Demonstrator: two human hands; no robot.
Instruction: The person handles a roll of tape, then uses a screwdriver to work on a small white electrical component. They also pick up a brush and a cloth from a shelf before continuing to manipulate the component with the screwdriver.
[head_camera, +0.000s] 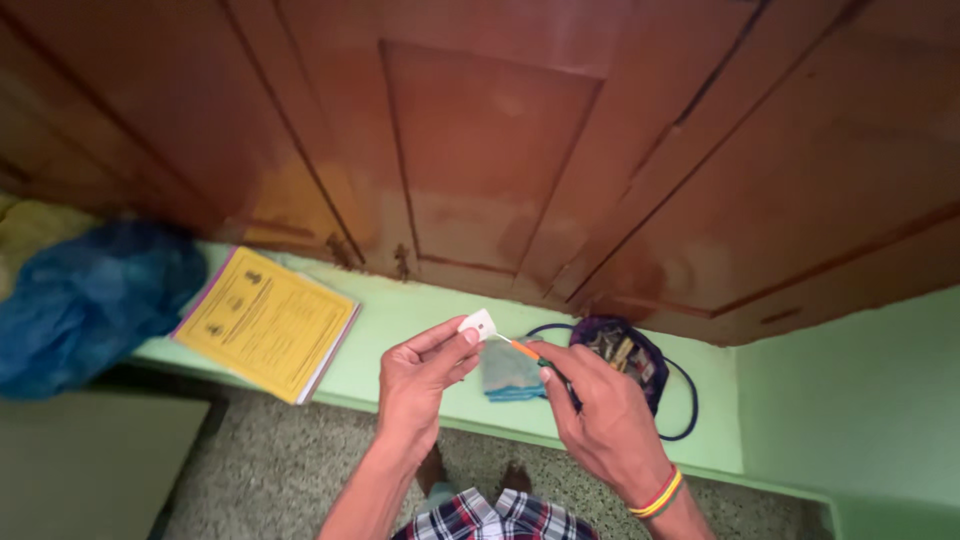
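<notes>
Above the green ledge's (400, 310) front edge, past the blue bag (85, 300) and yellow booklet (265, 322), left hand (420, 380) pinched a small white piece (477, 324); right hand (600, 410) gripped an orange-tipped screwdriver (540, 362) touching it, dark pouch (620, 355) behind.

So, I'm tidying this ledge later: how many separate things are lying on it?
4: a blue plastic bag at far left, a yellow booklet beside it, a folded blue cloth behind the hands, and a dark pouch with a blue cord at right. More may be hidden.
</notes>
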